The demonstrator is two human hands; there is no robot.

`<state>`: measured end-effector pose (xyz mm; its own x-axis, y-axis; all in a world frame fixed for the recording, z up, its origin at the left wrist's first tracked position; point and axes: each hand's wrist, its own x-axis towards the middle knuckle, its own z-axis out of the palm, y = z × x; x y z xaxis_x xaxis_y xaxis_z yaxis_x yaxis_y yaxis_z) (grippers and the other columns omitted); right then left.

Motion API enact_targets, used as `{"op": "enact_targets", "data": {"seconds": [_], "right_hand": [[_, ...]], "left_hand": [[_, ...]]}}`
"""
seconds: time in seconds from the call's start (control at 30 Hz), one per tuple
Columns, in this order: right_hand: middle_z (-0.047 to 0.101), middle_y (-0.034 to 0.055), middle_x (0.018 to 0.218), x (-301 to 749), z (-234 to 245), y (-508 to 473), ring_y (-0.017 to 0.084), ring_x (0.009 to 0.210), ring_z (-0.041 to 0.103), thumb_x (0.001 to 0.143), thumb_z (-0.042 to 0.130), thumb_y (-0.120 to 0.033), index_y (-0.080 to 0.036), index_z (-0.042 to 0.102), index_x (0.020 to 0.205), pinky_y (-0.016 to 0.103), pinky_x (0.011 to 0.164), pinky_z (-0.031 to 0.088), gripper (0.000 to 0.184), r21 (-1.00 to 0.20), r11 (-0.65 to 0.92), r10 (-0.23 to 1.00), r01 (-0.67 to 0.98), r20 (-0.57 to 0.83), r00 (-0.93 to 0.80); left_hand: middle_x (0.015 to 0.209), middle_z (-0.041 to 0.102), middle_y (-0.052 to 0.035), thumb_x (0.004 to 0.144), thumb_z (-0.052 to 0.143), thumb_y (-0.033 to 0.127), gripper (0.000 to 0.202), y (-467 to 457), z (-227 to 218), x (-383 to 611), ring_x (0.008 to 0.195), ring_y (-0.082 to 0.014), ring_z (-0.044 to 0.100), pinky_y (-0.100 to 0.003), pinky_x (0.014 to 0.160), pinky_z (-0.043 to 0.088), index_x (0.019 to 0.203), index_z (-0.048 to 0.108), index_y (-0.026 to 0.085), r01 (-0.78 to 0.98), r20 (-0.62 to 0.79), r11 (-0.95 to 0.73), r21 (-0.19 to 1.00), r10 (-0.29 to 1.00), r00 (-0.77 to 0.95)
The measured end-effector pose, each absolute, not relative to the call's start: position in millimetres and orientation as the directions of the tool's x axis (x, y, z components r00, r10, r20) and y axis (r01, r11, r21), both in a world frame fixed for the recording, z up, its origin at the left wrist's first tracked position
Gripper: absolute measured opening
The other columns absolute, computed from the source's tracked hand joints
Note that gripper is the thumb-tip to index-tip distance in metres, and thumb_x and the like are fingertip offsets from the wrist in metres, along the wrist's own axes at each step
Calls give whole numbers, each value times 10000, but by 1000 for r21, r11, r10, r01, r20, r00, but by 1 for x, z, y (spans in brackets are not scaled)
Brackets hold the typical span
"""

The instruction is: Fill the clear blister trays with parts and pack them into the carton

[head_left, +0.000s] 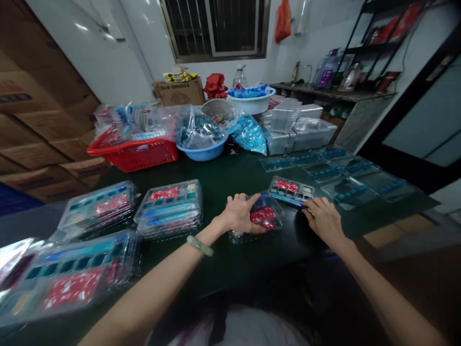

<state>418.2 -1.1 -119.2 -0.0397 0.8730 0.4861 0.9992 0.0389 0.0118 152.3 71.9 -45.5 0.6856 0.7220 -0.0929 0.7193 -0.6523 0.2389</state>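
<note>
You have a bare strip of green tabletop (234, 175) running left to right beyond your left hand (240, 214). Its far edge is obstructed by a red basket (144, 156), a blue basin (203, 153), a patterned blue bag (250, 133) and clear boxes (302, 129). Left side: three stacks of filled cases (169, 209) impede your low passage. Between the case (264, 218) under that hand and your right hand (324, 218), a narrow gap opens near; a filled tray (292, 189) obstructs its far end. Right: flat teal trays (334, 173) lie low, passable above.
</note>
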Motion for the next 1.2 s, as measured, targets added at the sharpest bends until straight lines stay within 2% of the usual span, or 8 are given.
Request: {"op": "enact_targets", "data": {"seconds": [0.13,0.33,0.47,0.6,0.77,1.0,1.1,1.2], "right_hand": [[569,88,844,420,-119,-6,231,859,454,832,457,-173,-171,599,887,323,694,326,152,1,19,868,1000,496,-17],[573,101,840,418,-119,-3,234,840,449,812,468,-150,-155,591,850,328,681,335,128,-15,22,865,1000,502,-12],[567,104,820,418,-121,-1,234,835,448,818,461,-159,-149,587,833,328,683,337,127,-15,17,865,1000,501,-7],[566,108,821,416,-121,-2,241,834,450,832,444,-174,-148,580,833,334,681,343,139,0,4,858,1000,514,-3],[577,107,834,417,-134,-2,244,814,471,834,453,-172,-154,573,869,349,673,371,127,42,20,824,999,565,-40],[583,93,833,423,-149,3,244,805,492,843,478,-188,-174,566,860,360,678,389,91,33,53,805,998,590,-63],[582,90,822,418,-143,2,236,808,496,847,479,-187,-165,578,844,348,679,386,102,-1,59,821,998,568,-49],[583,86,802,414,-140,0,223,797,500,852,480,-196,-157,594,830,338,688,386,122,-42,78,822,996,567,-41]], "left_hand": [[1143,466,-140,576,612,656,980,76,-28,153,1037,-336,452,-474,865,337,1401,239,279,740,-99,-615,273,747,658],[1064,487,-127,588,620,622,961,80,19,150,1005,-354,487,-484,842,364,1400,245,270,765,17,-592,253,793,609],[1149,464,-137,587,610,616,965,99,36,159,1057,-360,461,-487,879,333,1402,225,270,798,-22,-577,171,808,589],[1201,456,-148,557,606,637,971,133,23,174,1098,-368,424,-481,882,313,1383,242,279,863,-132,-504,43,853,505],[1213,455,-213,503,638,631,953,169,-3,182,1094,-407,423,-524,845,318,1308,361,201,947,-193,-319,-19,931,310],[1311,410,-211,331,708,698,1252,180,-23,177,1154,-429,392,-514,886,311,1391,230,234,943,-361,-333,-23,882,303],[1310,402,-211,377,704,698,1202,184,-24,182,1152,-441,382,-544,894,286,1383,239,234,925,-338,-377,-43,877,341],[1327,367,-203,568,669,625,976,186,-22,192,1182,-410,350,-557,915,264,1360,270,217,890,-242,-454,-43,869,431]]}}
